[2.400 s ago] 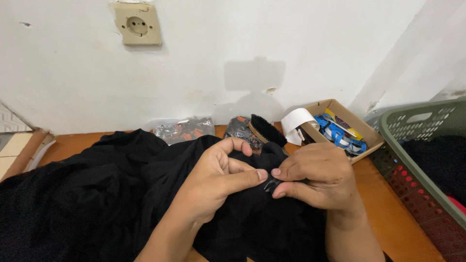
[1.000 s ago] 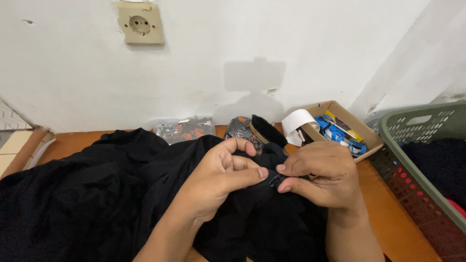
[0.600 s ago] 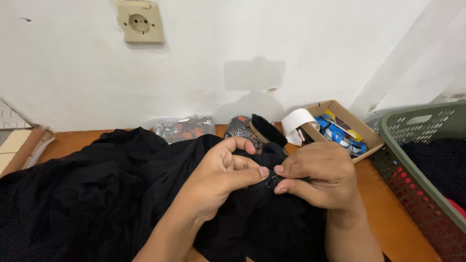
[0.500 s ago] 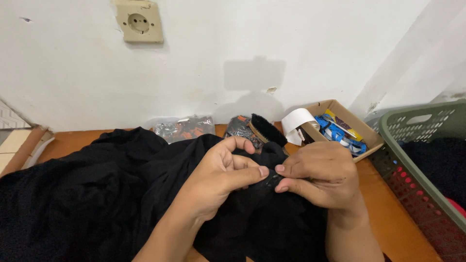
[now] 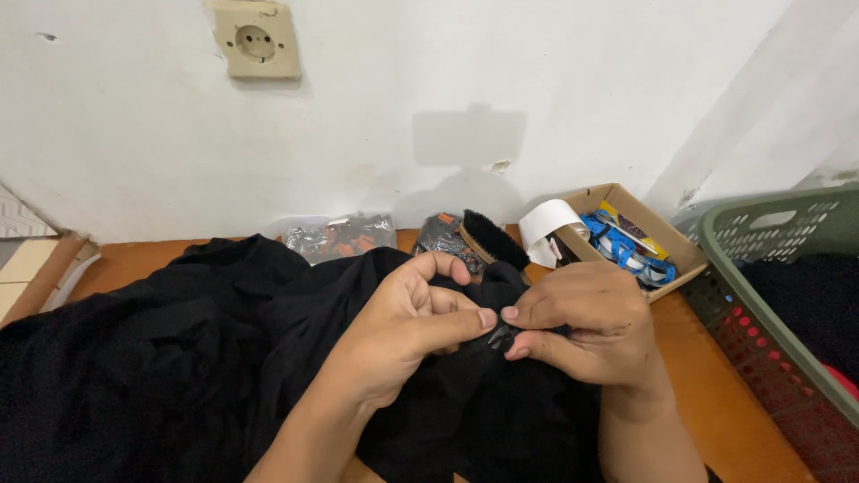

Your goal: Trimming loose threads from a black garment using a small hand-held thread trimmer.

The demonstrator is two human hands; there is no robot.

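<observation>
A black garment [image 5: 161, 376] lies heaped across the near and left part of an orange-brown table [image 5: 716, 402], its folds reaching from the left edge to just under the person's wrists. Both hands meet over the cloth near the middle of the scene. The left hand [image 5: 407, 326] is curled, thumb pressed against forefinger, pinching a fold of the black fabric. The right hand [image 5: 586, 326] faces it, fingertips nearly touching the left thumb, closed narrowly on the same fold and on a small dark piece [image 5: 498, 337] at the point where the fingers meet; what that piece is cannot be told.

Just beyond the hands, at the far side of the table, a brush [image 5: 492, 240] with black bristles rests against the garment's edge. To its left lies a clear plastic bag [image 5: 338, 237] of small mixed items. To the right sits an open cardboard box [image 5: 667, 250] holding blue items and a curl of white paper [image 5: 546, 225]. A green plastic laundry basket [image 5: 761, 233] stands at the far right, dark cloth inside. On the white wall [image 5: 537, 80] behind, a cream socket [image 5: 254, 40] is mounted upper left.
</observation>
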